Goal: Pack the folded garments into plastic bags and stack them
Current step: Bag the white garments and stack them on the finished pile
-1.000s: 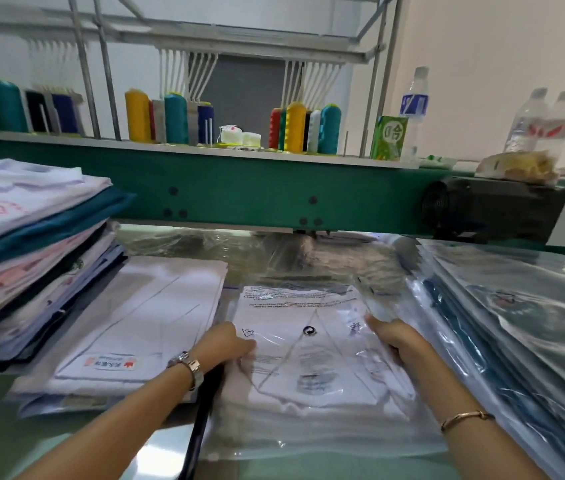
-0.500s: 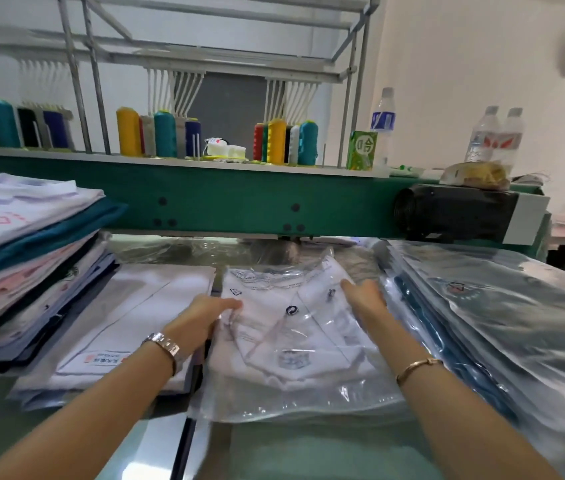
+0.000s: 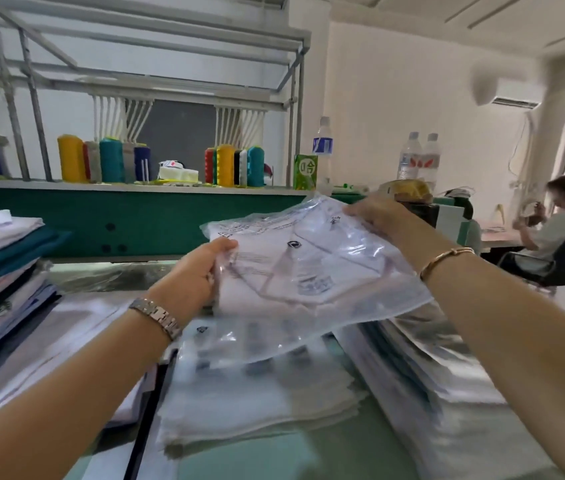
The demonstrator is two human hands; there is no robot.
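Observation:
A white folded garment sealed in a clear plastic bag (image 3: pixel 312 271) is held up off the table, tilted, between both hands. My left hand (image 3: pixel 198 271) grips its left edge, thumb on top. My right hand (image 3: pixel 374 213) grips its far right corner. Below it lies a pile of empty clear plastic bags (image 3: pixel 257 393). A stack of bagged garments (image 3: pixel 430 368) rises at the right. Unbagged folded garments (image 3: pixel 0 265) are stacked at the left, white, teal, pink and dark.
A green embroidery machine beam (image 3: pixel 135 216) runs across behind the table, with thread cones (image 3: pixel 111 161) and water bottles (image 3: pixel 416 157) on top. A flat white garment (image 3: pixel 77 327) lies left of the bags. A seated person (image 3: pixel 558 230) is at the far right.
Both hands lifted the bagged garment off the table and swung it up and to the right, over the bagged stack. The camera turned right, showing the room's right side.

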